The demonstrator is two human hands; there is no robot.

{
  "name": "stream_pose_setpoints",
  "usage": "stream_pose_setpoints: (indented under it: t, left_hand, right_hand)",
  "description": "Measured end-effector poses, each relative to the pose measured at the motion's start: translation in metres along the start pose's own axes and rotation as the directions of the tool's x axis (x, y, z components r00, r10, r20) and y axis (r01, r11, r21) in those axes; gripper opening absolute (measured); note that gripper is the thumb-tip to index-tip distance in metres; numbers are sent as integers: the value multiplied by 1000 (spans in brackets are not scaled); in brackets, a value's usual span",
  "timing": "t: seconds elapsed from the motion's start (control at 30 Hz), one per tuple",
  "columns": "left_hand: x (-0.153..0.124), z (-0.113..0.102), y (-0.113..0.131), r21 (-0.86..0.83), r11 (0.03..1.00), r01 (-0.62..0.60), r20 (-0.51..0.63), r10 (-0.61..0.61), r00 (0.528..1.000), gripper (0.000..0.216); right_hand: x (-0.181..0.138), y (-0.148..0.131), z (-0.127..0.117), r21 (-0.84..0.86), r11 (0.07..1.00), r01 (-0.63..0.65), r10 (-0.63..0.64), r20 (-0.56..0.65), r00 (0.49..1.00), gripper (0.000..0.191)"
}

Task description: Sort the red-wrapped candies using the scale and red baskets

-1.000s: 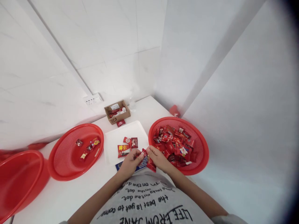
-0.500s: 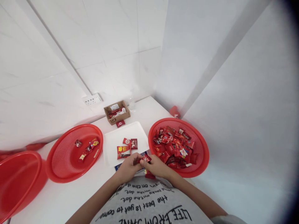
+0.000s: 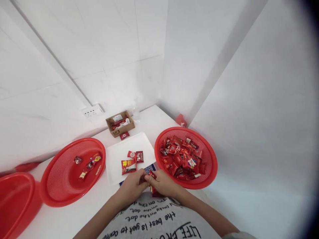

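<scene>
Close to my body, my left hand [image 3: 133,183] and my right hand [image 3: 164,182] meet, fingers closed on one small red candy packet [image 3: 151,174]. Fingers cover much of it. Another red packet [image 3: 156,193] shows just below my right hand, against the shirt; whether it is held or lying there I cannot tell. Beyond my hands, a white tray [image 3: 113,171] carries a red and yellow packet [image 3: 129,166], a red packet with a round white mark [image 3: 132,154] and a dark red packet [image 3: 140,156]. A blue printed sheet [image 3: 151,168] is partly hidden beneath the tray and hands.
A red basket [image 3: 212,159] heaped with red packets stands at the right. On the left are another red basket [image 3: 51,187] with a few packets and a red basin [image 3: 30,196]. A cardboard box [image 3: 123,127] sits at the back, a dark red packet [image 3: 124,135] before it.
The view has shifted slightly. My hands stay together, and the red packet between them has turned, with less of it showing.
</scene>
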State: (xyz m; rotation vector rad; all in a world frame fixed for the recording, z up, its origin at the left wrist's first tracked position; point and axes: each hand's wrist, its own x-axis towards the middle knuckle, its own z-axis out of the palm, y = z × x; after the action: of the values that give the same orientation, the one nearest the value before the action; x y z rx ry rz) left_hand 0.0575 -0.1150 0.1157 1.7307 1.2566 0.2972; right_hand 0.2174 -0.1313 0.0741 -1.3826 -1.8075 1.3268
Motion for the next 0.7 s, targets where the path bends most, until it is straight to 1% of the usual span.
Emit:
stream_pose_setpoints:
  t: [0.17, 0.3, 0.4, 0.53, 0.6, 0.7]
  left_hand:
    - [-3, 3, -2, -29, 999, -18, 20, 19, 1000, 8]
    - [-5, 3, -3, -181, 983, -4, 18, 7, 1000, 14]
    - [-6, 3, -6, -286, 958, 9, 3, -9, 1000, 18]
    - [-4, 3, -11, -335, 942, 19, -12, -24, 1000, 22]
    - [-4, 3, -11, -335, 942, 26, 8, -24, 1000, 24]
    - [-4, 3, -6, -318, 948, 27, 72, -4, 997, 24]
  right_hand:
    - [-2, 5, 4, 71, 997, 27, -29, 31, 999, 41]
    - [-3, 0, 1, 112, 993, 40, -47, 65, 997, 42]
    - [-3, -5, -4, 65, 997, 35, -38, 47, 998, 40]
    - [-3, -10, -7, 7, 999, 37, -37, -25, 999, 32]
    - [-2, -12, -7, -24, 999, 39, -39, -23, 999, 28]
    - [-1, -12, -8, -67, 995, 68, -70, -26, 997, 27]
